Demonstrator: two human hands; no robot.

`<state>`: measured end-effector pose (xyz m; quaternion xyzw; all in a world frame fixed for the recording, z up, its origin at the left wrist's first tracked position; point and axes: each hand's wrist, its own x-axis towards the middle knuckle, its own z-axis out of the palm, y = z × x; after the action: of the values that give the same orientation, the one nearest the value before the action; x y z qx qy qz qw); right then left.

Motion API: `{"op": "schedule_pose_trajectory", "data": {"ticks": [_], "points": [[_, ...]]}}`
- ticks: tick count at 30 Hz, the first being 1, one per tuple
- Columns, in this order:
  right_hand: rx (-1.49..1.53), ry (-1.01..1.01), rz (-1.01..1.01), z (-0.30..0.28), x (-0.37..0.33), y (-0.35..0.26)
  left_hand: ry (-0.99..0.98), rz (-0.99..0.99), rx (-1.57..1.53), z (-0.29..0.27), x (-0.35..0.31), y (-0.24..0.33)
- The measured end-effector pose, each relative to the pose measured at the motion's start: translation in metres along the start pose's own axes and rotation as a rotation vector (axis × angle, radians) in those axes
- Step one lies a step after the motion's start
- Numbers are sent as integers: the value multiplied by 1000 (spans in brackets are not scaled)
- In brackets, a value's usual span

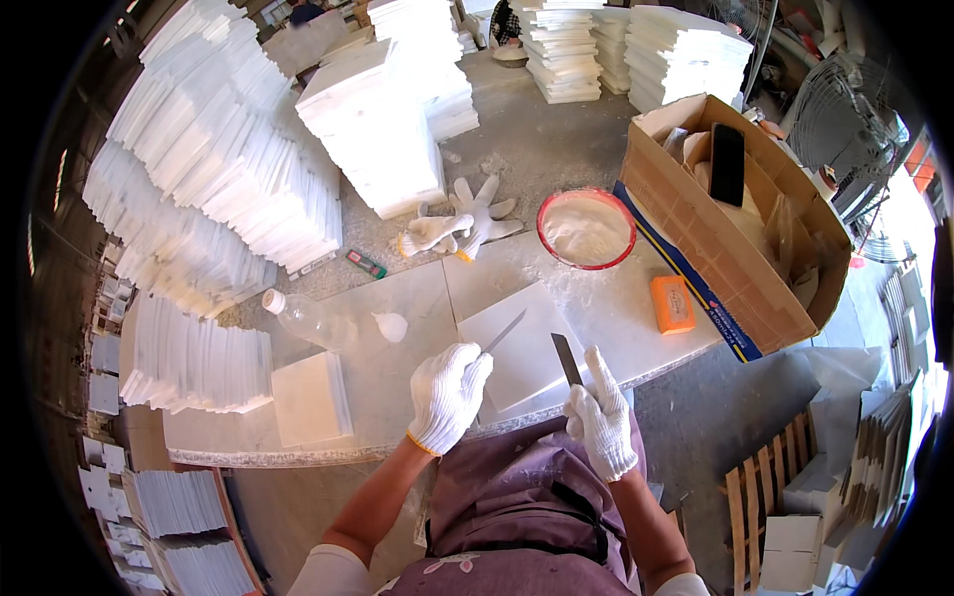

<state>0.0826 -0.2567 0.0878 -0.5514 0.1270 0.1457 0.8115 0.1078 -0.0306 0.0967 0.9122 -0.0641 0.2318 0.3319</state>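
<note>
Both my hands wear white knit gloves. My left hand (450, 397) is closed around a thin pointed metal blade (505, 331) that angles up over a white square tile (529, 343). In my right hand (603, 422) is a flat dark scraper blade (566, 359) with a slanted tip, held upright by the tile's right side. The two blades are apart. The tile lies flat at the table's front edge. Behind it stands a red-rimmed bowl (586, 230) of white powder, with an orange box (673, 304) to the right.
Tall stacks of white tiles (219, 139) line the left and back. A spare pair of gloves (462, 221), a plastic bottle (310, 320) and a small green-and-red object (367, 263) lie on the table (397, 397). A cardboard box (725, 238) holding a phone (727, 164) stands right.
</note>
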Motion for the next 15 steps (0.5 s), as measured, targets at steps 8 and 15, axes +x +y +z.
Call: {"op": "schedule_pose_trajectory", "data": {"ticks": [8,15], "points": [[-108,92,2,-21,3,-12,-188,-34,-2,23,97,-1],[-532,173,-425,-48,62,-72,-248,3,48,52,152,-1]]}}
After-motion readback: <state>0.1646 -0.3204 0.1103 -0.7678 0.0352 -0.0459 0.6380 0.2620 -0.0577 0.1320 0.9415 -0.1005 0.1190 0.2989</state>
